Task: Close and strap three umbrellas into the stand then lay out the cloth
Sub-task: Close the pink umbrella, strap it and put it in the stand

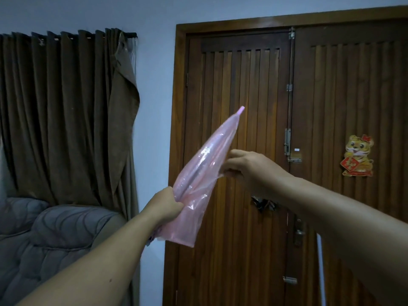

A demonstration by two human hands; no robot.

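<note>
Left hand (164, 205): fingers curled round the lower end of the umbrella (204, 164), gripping it where the loose canopy gathers. Right hand (247, 166): fingers and thumb pinching a fold of the canopy at its 3 o'clock edge, about halfway up.

Umbrella: closed, held in the air between both hands, well clear of any surface. Slanted, tip (241, 108) toward 1 o'clock, open skirt hanging toward 6 o'clock below the left hand. Canopy of thin, translucent pink plastic, glossy and wrinkled; a darker shaft shows through along the middle. Not wound tight; no strap can be made out.

Writing: sticker (358, 155) at 3 o'clock on the door (242, 74), a cartoon tiger holding a red diamond plaque with gold characters, too small to read. A small white tag (297, 149) beside the door bolts (288, 141), unreadable.

Surroundings: dark wooden double door with vertical slats directly behind the umbrella; lever handle (299, 233) at 5 o'clock. Pale wall (154, 85) between door and brown curtain (66, 118) at 10 o'clock. Grey quilted sofa (44, 235) at 8 o'clock.
</note>
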